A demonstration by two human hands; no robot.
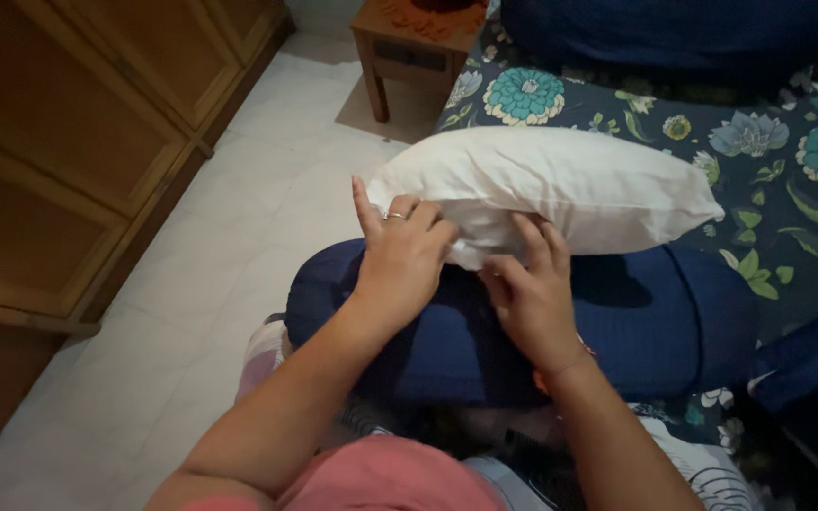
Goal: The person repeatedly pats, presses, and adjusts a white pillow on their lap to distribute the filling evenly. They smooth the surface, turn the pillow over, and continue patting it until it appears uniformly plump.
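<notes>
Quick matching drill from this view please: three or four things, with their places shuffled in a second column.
1. plump white fabric pillow
2. dark blue textured cushion
3. small brown wooden table
4. tall brown wooden cupboard

A. along the left edge
B. under the pillow
C. at the top, beside the floral bedsheet
D. gripped by left hand and right hand

Pairs: 1-D, 2-B, 3-C, 4-A
</notes>
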